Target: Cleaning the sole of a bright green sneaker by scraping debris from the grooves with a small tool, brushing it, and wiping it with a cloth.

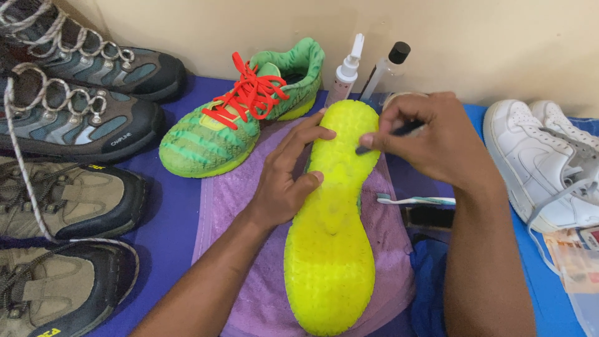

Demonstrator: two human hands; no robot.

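Sole-up, yellow shoe (331, 249) between both grips (284, 178).

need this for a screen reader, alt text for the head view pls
A left hand steadies an upturned shoe's yellow sole on a purple towel while the right hand works a thin dark tool at its toe; other shoes surround it.

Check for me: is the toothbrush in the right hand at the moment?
No, the toothbrush lies on the purple towel beside the yellow sole, while the right hand pinches a thin dark tool.

Bright, even indoor light, soft shadows, sharp focus, slight stretching at the edges.
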